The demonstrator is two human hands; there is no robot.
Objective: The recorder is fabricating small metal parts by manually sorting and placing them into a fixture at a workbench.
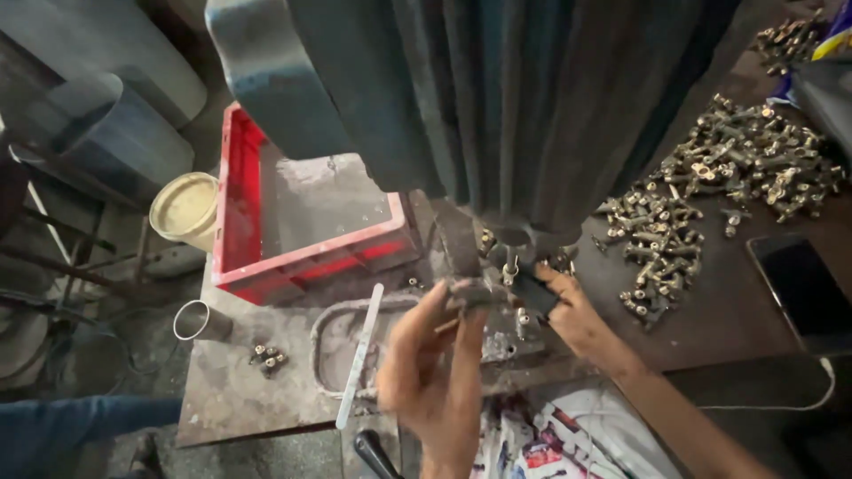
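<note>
A big dark ribbed machine body [497, 98] hangs over the metal bench [248, 390]. Under its lower end, my left hand [430, 368] is raised with its fingers pinched on a small grimy metal part [469, 294]. My right hand [572, 310] reaches in from the right and its fingertips touch a small brass fitting [524, 321] seated on the fixture below the spindle. Whether the right hand grips that fitting is hard to tell.
A red plastic crate [240, 222] stands at the back left. A heap of brass fittings [719, 177] covers the right side, with a dark phone [803, 288] beside it. A white strip [359, 355], a short metal tube [200, 321] and a cream tub [185, 208] lie left.
</note>
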